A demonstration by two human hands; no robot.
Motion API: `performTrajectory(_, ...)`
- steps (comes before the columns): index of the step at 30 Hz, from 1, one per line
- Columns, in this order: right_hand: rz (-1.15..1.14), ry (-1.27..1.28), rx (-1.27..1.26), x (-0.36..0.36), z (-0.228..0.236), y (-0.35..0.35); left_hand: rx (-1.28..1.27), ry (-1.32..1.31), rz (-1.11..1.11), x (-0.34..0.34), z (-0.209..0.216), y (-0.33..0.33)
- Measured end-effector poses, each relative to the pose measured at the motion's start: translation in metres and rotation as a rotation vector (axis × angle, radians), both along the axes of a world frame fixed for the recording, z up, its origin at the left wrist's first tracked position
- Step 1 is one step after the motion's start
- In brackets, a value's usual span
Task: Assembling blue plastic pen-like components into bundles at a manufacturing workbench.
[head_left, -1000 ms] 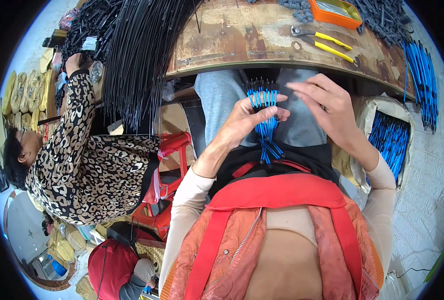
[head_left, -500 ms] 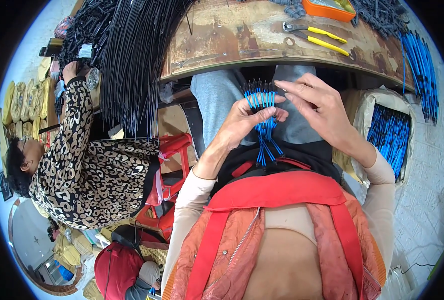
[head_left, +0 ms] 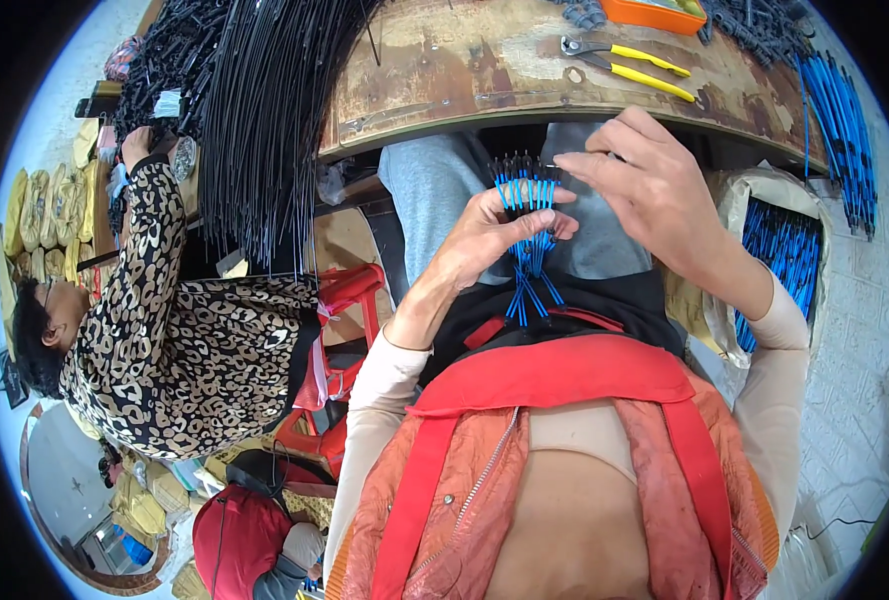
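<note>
A bundle of short blue cables with black ends (head_left: 530,262) fans out above my lap. My left hand (head_left: 479,238) is closed round its middle, thumb across the front, with the black tips pointing toward the table. The lower ends cross one another near my waist. My right hand (head_left: 662,198) is raised just right of the black tips, its fingers bent and pinched together. A fingertip reaches close to the tips; whatever small thing the pinch holds cannot be made out.
Yellow-handled pliers (head_left: 644,70) lie on the worn wooden table (head_left: 434,85), near an orange tray (head_left: 654,14). Long black cables (head_left: 264,120) hang over its left side. Blue cables fill a sack (head_left: 779,270) at right; more (head_left: 844,140) hang above. A person in patterned sleeves (head_left: 194,350) works at left.
My right hand has risen slightly and its fingers have curled in more. My left hand keeps its hold on the cable bundle in nearly the same place.
</note>
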State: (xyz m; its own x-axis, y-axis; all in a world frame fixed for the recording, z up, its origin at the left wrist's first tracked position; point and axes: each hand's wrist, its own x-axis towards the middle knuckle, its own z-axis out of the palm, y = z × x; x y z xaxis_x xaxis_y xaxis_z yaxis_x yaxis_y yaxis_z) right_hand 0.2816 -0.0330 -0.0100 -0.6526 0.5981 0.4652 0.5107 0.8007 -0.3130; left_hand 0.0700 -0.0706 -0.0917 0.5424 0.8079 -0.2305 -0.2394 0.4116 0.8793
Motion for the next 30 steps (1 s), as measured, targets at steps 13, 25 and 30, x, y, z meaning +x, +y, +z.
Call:
performTrajectory(13,-0.104,0.239,-0.218,-0.01,-0.017,-0.004,-0.054,-0.042,0.038,-0.003,0.009,0.002)
performTrajectory(25,-0.104,0.075,0.082,-0.009,-0.008,-0.011,0.014,-0.017,0.018,-0.002,0.007,0.003)
performTrajectory(30,-0.075,0.239,-0.121,-0.008,-0.018,-0.007,-0.008,-0.02,0.009,-0.002,0.006,0.004)
